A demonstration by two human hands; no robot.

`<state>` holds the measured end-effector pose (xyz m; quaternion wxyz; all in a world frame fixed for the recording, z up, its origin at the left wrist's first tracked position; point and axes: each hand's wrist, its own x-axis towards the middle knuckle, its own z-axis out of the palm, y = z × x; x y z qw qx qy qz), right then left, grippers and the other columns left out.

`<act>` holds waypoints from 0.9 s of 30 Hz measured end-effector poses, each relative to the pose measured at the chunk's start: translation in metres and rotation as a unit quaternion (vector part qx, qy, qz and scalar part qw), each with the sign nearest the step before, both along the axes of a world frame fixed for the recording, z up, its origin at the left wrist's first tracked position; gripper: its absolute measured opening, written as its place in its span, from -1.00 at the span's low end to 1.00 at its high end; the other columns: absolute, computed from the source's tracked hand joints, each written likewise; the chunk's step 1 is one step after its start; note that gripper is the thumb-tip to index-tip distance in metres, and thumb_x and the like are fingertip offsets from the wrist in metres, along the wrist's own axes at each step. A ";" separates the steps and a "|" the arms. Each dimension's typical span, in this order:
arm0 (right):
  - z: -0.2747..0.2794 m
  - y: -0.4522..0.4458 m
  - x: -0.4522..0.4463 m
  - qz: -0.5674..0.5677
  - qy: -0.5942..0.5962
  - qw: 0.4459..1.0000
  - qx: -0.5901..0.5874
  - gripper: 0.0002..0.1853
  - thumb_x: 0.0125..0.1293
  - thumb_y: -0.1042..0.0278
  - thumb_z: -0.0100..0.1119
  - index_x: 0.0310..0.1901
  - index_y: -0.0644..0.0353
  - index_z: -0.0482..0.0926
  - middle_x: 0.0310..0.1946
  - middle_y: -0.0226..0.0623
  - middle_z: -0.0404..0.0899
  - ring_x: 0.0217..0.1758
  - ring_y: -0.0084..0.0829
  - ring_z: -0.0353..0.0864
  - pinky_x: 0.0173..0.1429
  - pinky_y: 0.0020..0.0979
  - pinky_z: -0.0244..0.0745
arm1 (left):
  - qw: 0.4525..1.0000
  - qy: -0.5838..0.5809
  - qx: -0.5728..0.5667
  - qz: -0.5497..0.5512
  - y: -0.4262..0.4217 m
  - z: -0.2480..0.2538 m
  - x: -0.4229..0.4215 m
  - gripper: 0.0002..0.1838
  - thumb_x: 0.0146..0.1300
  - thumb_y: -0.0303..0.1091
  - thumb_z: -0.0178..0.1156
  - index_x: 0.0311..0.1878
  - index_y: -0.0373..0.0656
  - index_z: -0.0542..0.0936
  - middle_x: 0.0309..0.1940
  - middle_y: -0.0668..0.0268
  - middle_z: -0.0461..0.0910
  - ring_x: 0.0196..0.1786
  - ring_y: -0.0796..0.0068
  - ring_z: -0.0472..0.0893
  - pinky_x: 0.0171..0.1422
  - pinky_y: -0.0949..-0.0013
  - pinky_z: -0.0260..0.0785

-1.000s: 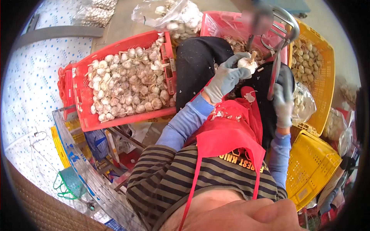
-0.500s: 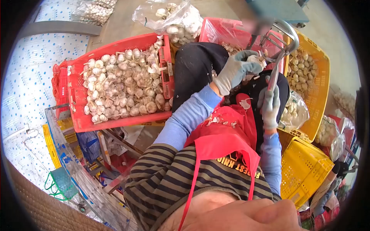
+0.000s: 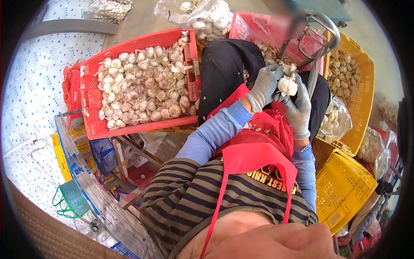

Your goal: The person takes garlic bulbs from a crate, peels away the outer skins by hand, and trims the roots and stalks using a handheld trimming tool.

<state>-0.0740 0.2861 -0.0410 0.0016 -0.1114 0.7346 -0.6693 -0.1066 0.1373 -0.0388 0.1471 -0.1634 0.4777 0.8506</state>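
Note:
A white garlic bulb (image 3: pixel 287 86) is held above my lap between both gloved hands. My left hand (image 3: pixel 266 86), closed, grips it from the left side. My right hand (image 3: pixel 299 113) has its fingers curled against the bulb from the right and below. Just beyond the hands stands a metal cutting tool with looped handles (image 3: pixel 317 43); its lower end is partly hidden behind my right hand. A red apron (image 3: pixel 263 129) with scraps of garlic skin lies over my lap.
At left is a red crate (image 3: pixel 142 131) full of garlic bulbs. A yellow crate (image 3: pixel 366 86) with garlic stands at right, another yellow crate (image 3: pixel 345 185) below it. A red bin (image 3: pixel 246 26) with skins is ahead, beside a plastic bag of garlic (image 3: pixel 211 19).
My right hand has let go of the metal tool's handle and come to the garlic bulb. My left hand has drawn back from the tool towards me with the bulb.

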 end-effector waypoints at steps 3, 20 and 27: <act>0.005 0.003 0.005 0.043 -0.169 0.970 -0.171 -0.48 0.41 0.46 0.25 0.36 0.40 0.42 0.02 -0.36 0.63 -0.07 -0.60 0.61 0.07 -0.51 0.53 | 0.980 -0.055 -0.184 -0.044 -0.011 0.020 0.003 -0.72 0.43 -0.38 0.25 0.15 -0.23 0.61 -0.13 0.33 0.70 -0.15 0.57 0.70 -0.11 0.48 0.57; 0.029 0.030 -0.016 -0.151 0.119 0.976 0.102 -0.71 0.57 0.40 0.03 0.19 0.34 0.54 -0.17 -0.34 0.67 -0.10 -0.51 0.60 0.04 -0.45 0.50 | 0.977 0.159 0.122 -0.065 -0.020 0.002 -0.001 -0.17 0.24 -0.17 0.47 0.51 -0.16 0.31 0.27 0.28 0.52 0.25 0.36 0.59 0.17 0.16 0.67; 0.071 0.028 0.002 -0.041 -0.202 0.978 -0.040 -0.63 0.62 0.30 -0.05 0.32 0.27 0.42 -0.39 -0.45 0.52 -0.58 -0.73 0.34 -0.47 -0.62 0.26 | 0.973 0.120 0.188 -0.062 0.005 0.002 -0.036 -0.26 0.22 -0.44 0.44 0.46 -0.23 0.38 0.25 0.20 0.54 0.21 0.32 0.61 0.25 0.23 0.63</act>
